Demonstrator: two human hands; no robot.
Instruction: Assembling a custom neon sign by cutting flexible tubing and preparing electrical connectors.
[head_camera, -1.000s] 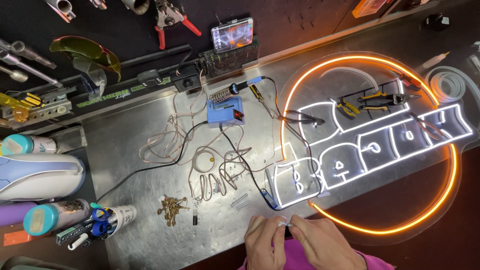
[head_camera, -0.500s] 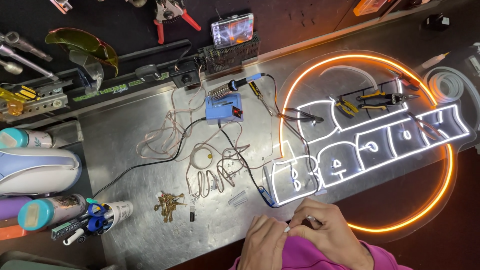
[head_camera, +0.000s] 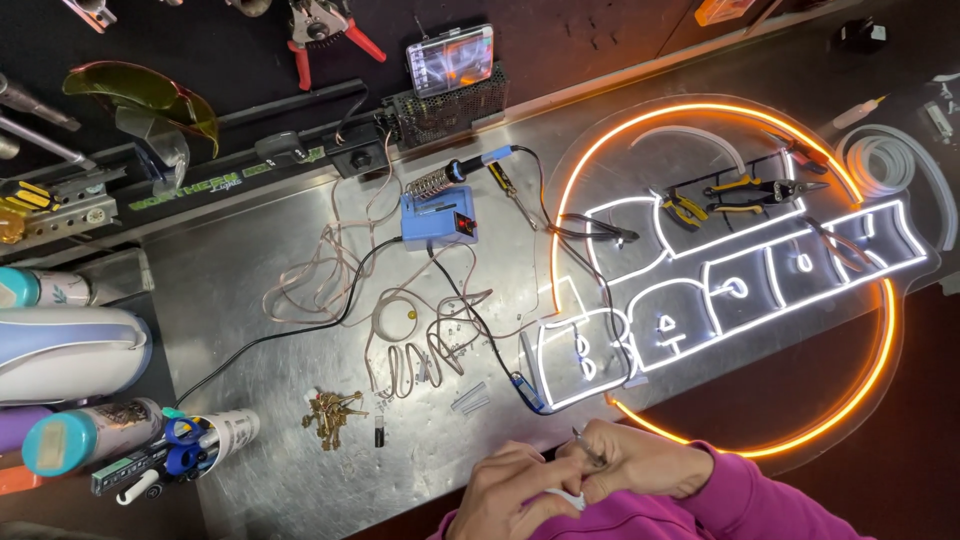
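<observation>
While both hands are held together at the near edge of the counter (head_camera: 250, 300), the scene is laid out as follows:

Left hand: the left hand (head_camera: 510, 490) is seen at the bottom of the view, its fingers curled around a small white piece (head_camera: 567, 495) pressed between the two hands.

Right hand: the right hand (head_camera: 640, 462), in a pink sleeve (head_camera: 740, 500), is closed around a thin metal tool (head_camera: 588, 448), whose tip points up and to the left.

White piece: only a sliver is shown below the knuckles; its kind cannot be told.

Lit sign: a round sign (head_camera: 730, 280) with an orange ring and white letter outlines is laid on the counter just beyond the right hand.

Soldering station: a blue box (head_camera: 437, 217) is placed at the middle of the counter, with a soldering iron (head_camera: 470, 168) rested in a coil holder behind it.

Wires: loose pale wires (head_camera: 340, 270) and a black cable (head_camera: 290, 335) are spread left of the blue box.

Brass bits: a small heap of brass parts (head_camera: 330, 412) is found near the left hand, on its left.

Pliers: yellow-handled pliers (head_camera: 745, 190) are laid inside the ring, well apart from the hands.

Phone: a phone (head_camera: 450, 60) is propped at the back edge.

Far left: cans (head_camera: 60, 440) and a cup of pens (head_camera: 190, 445) are laid on their sides.
</observation>
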